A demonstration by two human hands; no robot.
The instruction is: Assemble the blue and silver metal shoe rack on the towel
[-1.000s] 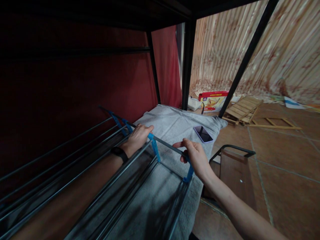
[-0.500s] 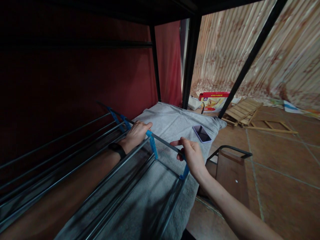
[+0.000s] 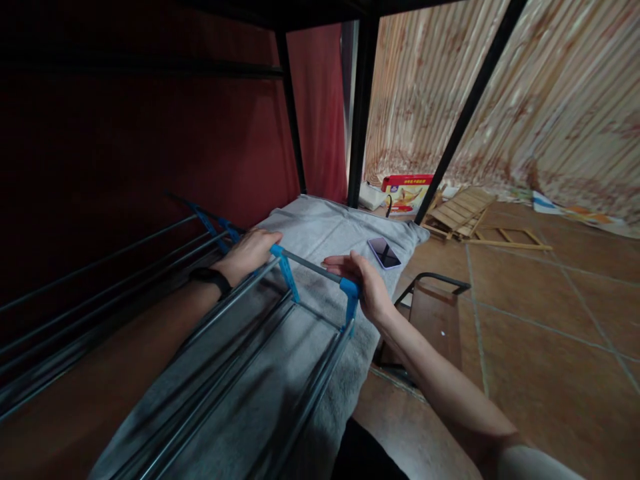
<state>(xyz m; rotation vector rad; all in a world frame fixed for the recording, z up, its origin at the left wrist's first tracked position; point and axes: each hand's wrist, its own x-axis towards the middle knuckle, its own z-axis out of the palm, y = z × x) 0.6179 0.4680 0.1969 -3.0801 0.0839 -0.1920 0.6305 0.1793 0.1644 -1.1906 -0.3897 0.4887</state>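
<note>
A rack of grey metal tubes [image 3: 235, 363] with blue plastic connectors lies on a grey blanket [image 3: 340, 230]. My left hand [image 3: 249, 255], a dark band on its wrist, is closed over the end bar, left of a blue connector [image 3: 283, 270]. Its fingertips are partly hidden. My right hand [image 3: 367, 283] is beside the right-hand blue connector [image 3: 350, 293], palm side towards it. The right fingers stretch out leftward along the far side of the short grey cross bar [image 3: 313, 265], not wrapped round it.
A phone [image 3: 385, 253] lies on the blanket beyond my right hand. Black metal posts [image 3: 364, 107] stand behind it. On the tiled floor are a brown-seated chair [image 3: 435, 320], wooden slatted pieces [image 3: 463, 210] and a red and yellow box [image 3: 407, 193]. A pleated curtain [image 3: 565, 100] hangs at the back.
My right hand has shifted from the cross bar to the right connector, and its curled fingers have straightened. The left hand keeps its hold. The view has turned slightly right.
</note>
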